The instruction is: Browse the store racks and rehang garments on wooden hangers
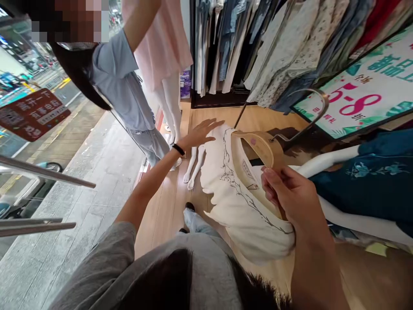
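A cream blouse with dark vine embroidery around its neckline hangs on a wooden hanger in front of me. My right hand is closed around the hanger's near arm, at the blouse's neck opening. The hanger's metal hook points away to the right. My left hand is stretched out flat with its fingers extended, at the blouse's far shoulder. Whether the left fingertips touch the cloth I cannot tell. A black band circles my left wrist.
At the left stands a person in a light blue shirt, one arm raised beside a mannequin in a pink top. Clothes racks line the back. A sale sign and a mannequin in a dark teal garment are at the right. Metal bars jut in from the left.
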`<state>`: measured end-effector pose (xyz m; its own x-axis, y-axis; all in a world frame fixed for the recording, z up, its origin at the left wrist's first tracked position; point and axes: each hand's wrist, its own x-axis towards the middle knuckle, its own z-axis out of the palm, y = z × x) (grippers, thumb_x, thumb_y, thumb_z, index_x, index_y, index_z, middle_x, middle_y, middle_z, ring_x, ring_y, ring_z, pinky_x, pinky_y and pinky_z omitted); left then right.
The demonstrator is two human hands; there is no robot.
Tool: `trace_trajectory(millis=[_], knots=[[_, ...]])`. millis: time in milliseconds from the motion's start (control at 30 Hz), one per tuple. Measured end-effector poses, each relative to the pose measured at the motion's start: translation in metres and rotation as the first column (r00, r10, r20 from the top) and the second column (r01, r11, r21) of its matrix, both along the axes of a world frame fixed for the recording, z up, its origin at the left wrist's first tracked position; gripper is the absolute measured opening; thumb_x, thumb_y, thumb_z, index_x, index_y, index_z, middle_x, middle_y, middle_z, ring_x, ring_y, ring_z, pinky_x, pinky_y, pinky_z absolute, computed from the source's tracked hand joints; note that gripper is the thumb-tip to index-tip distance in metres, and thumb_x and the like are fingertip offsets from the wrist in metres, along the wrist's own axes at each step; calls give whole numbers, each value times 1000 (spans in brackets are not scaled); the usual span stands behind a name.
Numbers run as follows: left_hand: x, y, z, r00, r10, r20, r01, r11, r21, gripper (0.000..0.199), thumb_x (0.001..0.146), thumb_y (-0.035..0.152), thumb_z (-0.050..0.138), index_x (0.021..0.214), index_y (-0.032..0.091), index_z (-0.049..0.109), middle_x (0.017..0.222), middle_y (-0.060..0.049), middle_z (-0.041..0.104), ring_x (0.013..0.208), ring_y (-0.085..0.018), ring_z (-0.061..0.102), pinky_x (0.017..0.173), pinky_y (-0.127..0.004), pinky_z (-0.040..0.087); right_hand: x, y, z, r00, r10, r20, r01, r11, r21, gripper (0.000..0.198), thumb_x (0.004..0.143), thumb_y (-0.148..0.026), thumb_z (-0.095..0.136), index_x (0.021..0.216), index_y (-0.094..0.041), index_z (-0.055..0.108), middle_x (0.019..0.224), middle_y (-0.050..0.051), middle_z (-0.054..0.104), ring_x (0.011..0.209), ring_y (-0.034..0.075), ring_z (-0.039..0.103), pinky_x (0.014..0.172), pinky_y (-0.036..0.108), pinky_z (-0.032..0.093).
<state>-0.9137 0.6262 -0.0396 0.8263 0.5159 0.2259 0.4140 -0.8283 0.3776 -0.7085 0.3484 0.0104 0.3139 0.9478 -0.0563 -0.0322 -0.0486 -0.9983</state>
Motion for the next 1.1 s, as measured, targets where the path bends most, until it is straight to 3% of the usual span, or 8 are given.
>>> trace_trajectory(millis=[100, 267, 600, 800, 967, 1100], knots=[[27, 43, -7, 997, -74, 33, 74, 997, 0, 59, 105, 46, 48, 160, 31, 33, 167, -7, 33, 156, -31, 26, 128, -53, 23, -1, 34, -2, 999, -38, -22, 39, 998, 41, 52, 71, -65, 86, 72, -20, 61, 58, -2, 49, 43, 6, 37, 32, 16, 27], [46, 94, -4, 986, -117, 121, 120, 993, -19, 51, 106, 31, 44, 157, 27, 39, 164, -6, 39, 154, -27, 32, 128, -50, 26, 3, 89, 1, 993, -76, -87, 85, 991, 104, 48, 70, -60, 89, 75, -20, 63, 67, -1, 52, 46, 6, 39, 34, 17, 28], [83, 158, 11, 974, -152, 169, 171, 979, -107, 55, 101, 0, 41, 154, 11, 39, 163, -10, 42, 152, -20, 38, 127, -33, 29, 0, 168, 2, 979, -192, -61, 199, 971, 134, 46, 75, -61, 84, 73, -23, 60, 68, -1, 51, 46, 8, 37, 34, 20, 26], [97, 223, 11, 943, -284, 171, 297, 953, -54, 51, 102, 5, 38, 153, 12, 42, 162, -10, 42, 152, -19, 36, 129, -36, 26, -13, 217, 7, 959, -281, -34, 283, 952, 121, 50, 70, -66, 85, 76, -22, 61, 65, -2, 50, 46, 7, 36, 34, 20, 25], [120, 286, 16, 887, -410, 211, 419, 908, 3, 44, 106, 27, 40, 149, 17, 46, 158, -13, 48, 150, -24, 41, 127, -46, 31, -18, 267, 9, 946, -325, 7, 322, 939, 121, 51, 67, -61, 89, 81, -19, 63, 63, -3, 52, 44, 6, 38, 32, 18, 26], [148, 319, 22, 852, -461, 248, 470, 882, 23, 43, 107, 37, 39, 143, 18, 53, 152, -15, 53, 147, -26, 44, 126, -47, 31, -7, 307, 14, 934, -351, 68, 337, 928, 158, 52, 70, -63, 87, 81, -18, 63, 61, -3, 52, 43, 5, 38, 33, 16, 27]])
